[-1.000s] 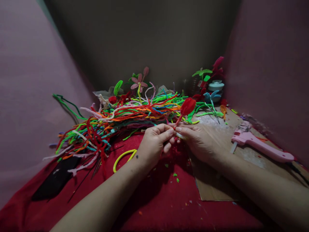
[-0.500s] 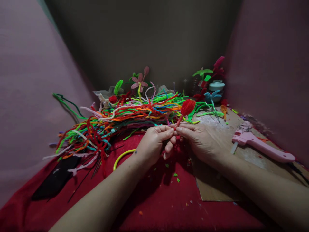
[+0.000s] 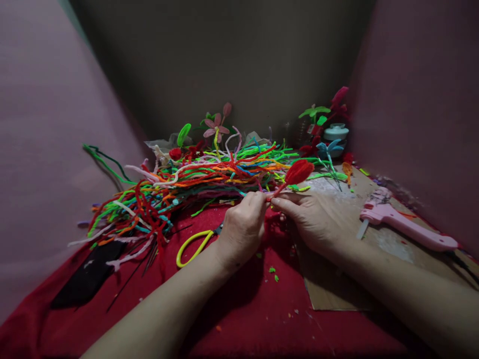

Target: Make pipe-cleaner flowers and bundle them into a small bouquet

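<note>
A red pipe-cleaner flower (image 3: 299,172) leans up and to the right, its fuzzy bud above a thin red stem. My left hand (image 3: 245,222) is closed, thumb and fingers pinching the stem's lower end. Close against it, my right hand (image 3: 312,217) pinches the same stem between thumb and forefinger. The fingertips nearly meet and hide the stem's end. Scissors with a yellow handle (image 3: 194,248) lie on the red cloth (image 3: 258,319) beside my left wrist, their blades mostly hidden behind it.
A large heap of coloured pipe cleaners (image 3: 209,172) spreads behind my hands. At right, a pink glue gun (image 3: 407,227) rests on a cardboard sheet (image 3: 337,294). A black pouch-like item (image 3: 88,276) lies at left. Finished fuzzy flowers (image 3: 217,127) and a pale blue jar (image 3: 336,133) stand at the back.
My left hand has turned over at the stem, its back now facing up. The red flower has tipped further right and lower. More of the yellow-handled scissors shows.
</note>
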Demonstrator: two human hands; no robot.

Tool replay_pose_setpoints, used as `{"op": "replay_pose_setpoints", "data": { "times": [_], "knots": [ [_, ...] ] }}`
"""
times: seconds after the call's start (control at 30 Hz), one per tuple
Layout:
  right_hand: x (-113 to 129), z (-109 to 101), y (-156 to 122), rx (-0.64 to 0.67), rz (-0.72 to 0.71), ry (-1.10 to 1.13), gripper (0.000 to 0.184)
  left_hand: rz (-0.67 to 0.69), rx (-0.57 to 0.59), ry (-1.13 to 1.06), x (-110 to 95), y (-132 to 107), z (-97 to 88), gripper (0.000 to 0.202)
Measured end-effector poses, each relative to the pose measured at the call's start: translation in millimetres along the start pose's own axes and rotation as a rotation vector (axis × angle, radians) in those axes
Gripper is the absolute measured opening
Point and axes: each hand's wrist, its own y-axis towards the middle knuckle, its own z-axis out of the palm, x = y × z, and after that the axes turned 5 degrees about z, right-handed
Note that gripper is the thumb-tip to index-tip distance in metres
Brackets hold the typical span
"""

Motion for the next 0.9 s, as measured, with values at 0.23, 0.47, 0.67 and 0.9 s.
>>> {"op": "replay_pose_setpoints", "data": {
  "times": [0.23, 0.47, 0.67, 0.9],
  "knots": [
    [3.4, 0.5, -1.9, 0.092, -0.024, 0.019, 0.018, -0.095, -0.044, -0.12, -6.1, 4.7, -7.0, 0.012],
    [2.5, -1.3, -2.5, 0.061, 0.015, -0.051, 0.018, -0.512, 0.029, -0.604, -16.2, 11.2, -12.9, 0.016],
    [5.1, -2.0, -0.7, 0.084, -0.012, -0.102, 0.017, -0.791, 0.113, -1.052, -19.7, 17.5, -18.4, 0.018],
    [-0.8, -5.8, 0.5, 0.081, -0.062, -0.059, 0.016, -0.804, 0.242, -1.255, -7.7, 18.8, -22.3, 0.017]
  ]
}}
